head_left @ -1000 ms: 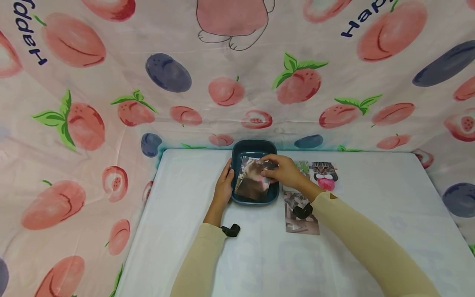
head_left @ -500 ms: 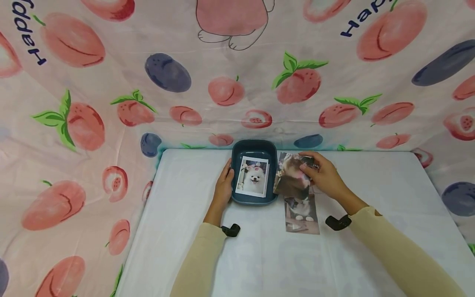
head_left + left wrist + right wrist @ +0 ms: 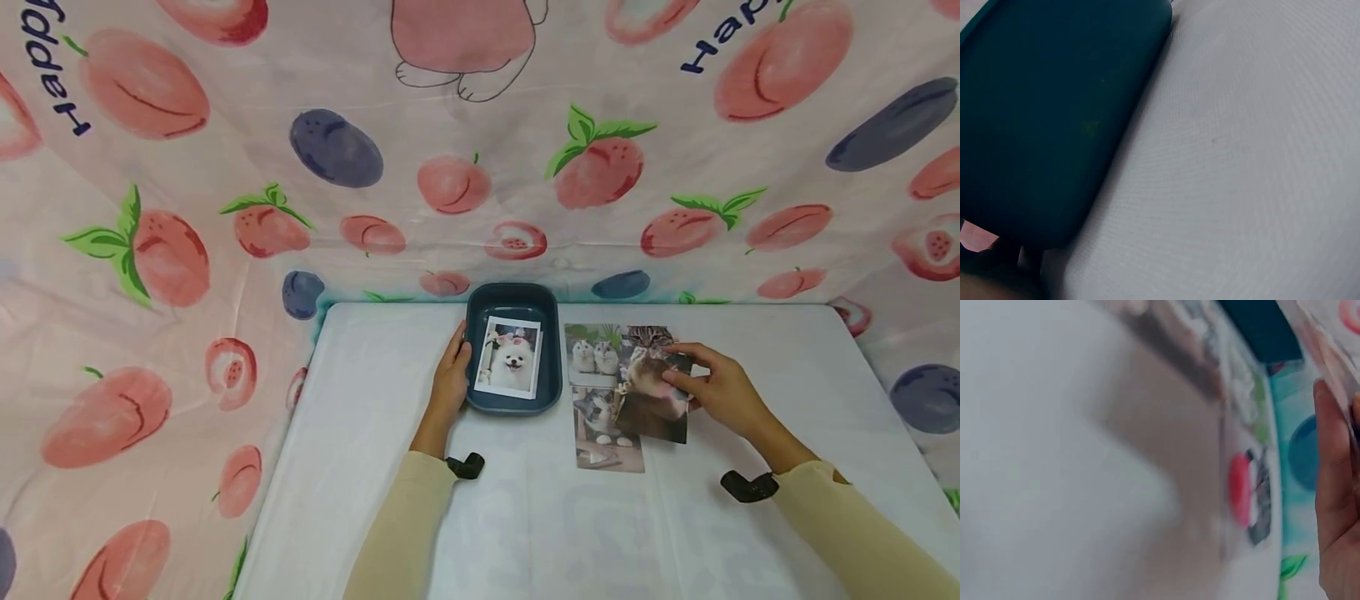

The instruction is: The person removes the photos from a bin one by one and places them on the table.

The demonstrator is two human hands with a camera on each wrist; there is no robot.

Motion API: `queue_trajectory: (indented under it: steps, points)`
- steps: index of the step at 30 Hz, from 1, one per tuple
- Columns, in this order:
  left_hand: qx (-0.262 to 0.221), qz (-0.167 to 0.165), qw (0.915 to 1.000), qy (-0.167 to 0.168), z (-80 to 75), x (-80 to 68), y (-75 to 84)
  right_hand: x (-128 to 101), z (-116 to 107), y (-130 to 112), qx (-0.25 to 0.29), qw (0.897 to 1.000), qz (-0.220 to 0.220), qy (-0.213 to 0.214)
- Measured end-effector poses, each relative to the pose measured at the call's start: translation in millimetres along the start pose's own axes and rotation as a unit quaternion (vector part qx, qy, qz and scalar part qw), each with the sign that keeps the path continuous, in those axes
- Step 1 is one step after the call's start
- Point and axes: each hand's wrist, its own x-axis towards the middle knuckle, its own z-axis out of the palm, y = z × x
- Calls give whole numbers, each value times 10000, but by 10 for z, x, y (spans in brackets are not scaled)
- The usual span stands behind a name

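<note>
My right hand (image 3: 723, 392) pinches a glossy photo card (image 3: 651, 396) between thumb and fingers, tilted above the other photos at the right. Beneath it a cat photo (image 3: 648, 335) is mostly hidden; in the right wrist view its pink spot (image 3: 1240, 490) shows. To the left lie a photo of two small white-and-grey animals (image 3: 592, 357) and, nearer, a kitten photo (image 3: 606, 442), partly covered. My left hand (image 3: 450, 375) grips the left side of a dark blue tray (image 3: 512, 407). Inside the tray lies a stack of photos with a white fluffy dog (image 3: 513, 358) on top.
A white cloth covers the table (image 3: 540, 517). Right behind it rises a pink fruit-print curtain (image 3: 517, 183), close to the tray's far end. Black wrist cameras sit on the left wrist (image 3: 467, 466) and the right wrist (image 3: 748, 487).
My right hand has lifted the photo card out of the tray and carried it right, over the laid-out photos. The dog photo in the tray is uncovered. My left hand stays on the tray.
</note>
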Motion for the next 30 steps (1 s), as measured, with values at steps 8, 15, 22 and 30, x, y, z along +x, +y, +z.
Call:
queue_trajectory:
  steps: [8,15,22,30]
  points:
    - [1,9,10000,-11,7,7,-12,-154,-72,299,-216,9990,338,-181]
    - [-3,-11,10000,-30,-2,9,-12,-242,-152,473,-411,9966,526,-481]
    - [-34,4,10000,-46,-17,5,-11,-241,-119,595,-650,9960,483,-374]
    - [-74,32,10000,-38,-10,13,-26,-218,-29,611,-1112,9936,203,11]
